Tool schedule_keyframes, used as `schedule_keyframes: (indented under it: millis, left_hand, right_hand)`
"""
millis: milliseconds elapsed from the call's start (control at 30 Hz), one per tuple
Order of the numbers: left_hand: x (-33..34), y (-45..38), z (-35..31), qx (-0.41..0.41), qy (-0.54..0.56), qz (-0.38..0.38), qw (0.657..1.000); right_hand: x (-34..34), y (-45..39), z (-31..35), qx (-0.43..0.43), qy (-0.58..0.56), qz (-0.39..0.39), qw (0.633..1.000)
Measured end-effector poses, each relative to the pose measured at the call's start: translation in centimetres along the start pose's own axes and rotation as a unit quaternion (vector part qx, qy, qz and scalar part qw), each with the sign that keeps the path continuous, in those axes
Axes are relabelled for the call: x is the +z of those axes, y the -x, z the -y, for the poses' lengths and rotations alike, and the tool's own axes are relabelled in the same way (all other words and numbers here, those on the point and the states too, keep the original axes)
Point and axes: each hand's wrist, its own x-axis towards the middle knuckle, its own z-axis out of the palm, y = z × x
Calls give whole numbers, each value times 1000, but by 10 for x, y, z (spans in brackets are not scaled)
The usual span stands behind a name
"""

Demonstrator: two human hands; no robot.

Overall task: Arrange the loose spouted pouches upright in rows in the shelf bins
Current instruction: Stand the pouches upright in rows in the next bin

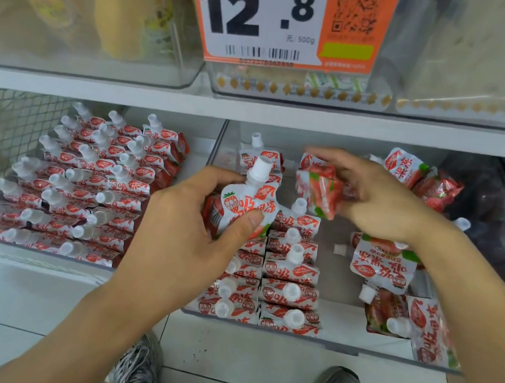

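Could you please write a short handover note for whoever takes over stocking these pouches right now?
Hands: the left hand grips one upright pouch by its body, spout up, over the middle bin. The right hand holds a second pouch further back in that bin.
Done: the left bin is full of neat rows; two rows stand on the middle bin's left side.
Left: loose pouches lie jumbled on the middle bin's right side and need standing in rows, after the two in hand.
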Motion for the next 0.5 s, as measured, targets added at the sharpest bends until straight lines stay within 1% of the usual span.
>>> schedule_keyframes:
  millis: [67, 100, 133, 200, 233, 267, 333, 400, 500]
  left_hand:
    - [0, 1, 0, -3, 3, 0, 1000]
    - [-1, 1, -1, -4, 5, 0, 1000]
    - [-1, 1, -1, -4, 6, -1, 1000]
    - [-2, 2, -2, -3, 6, -2, 1000]
    - [-2, 2, -2, -4, 6, -1, 1000]
    - [-2, 2, -1, -5, 6, 0, 1000]
    - [-1, 1, -1, -6, 2, 4, 1000]
    - [-1, 1, -1, -5, -2, 9, 1000]
    - [0, 0, -2, -4, -6, 9, 1000]
  right_hand:
    - [7, -1, 2, 17, -8, 21, 1000]
    - [13, -2, 3, 25, -9, 16, 1000]
    - [17, -4, 3, 30, -6, -2, 1000]
    - [21, -8, -2, 29, 29, -72, 997]
    - [20, -9, -5, 32, 29, -94, 995]
    - [18, -10, -6, 33, 12, -94, 995]
    - [13, -9, -10, 64, -15, -28, 997]
    - [7, -5, -10, 95, 35, 38, 994]
    - [-2, 0, -3, 111, 100, 65, 987]
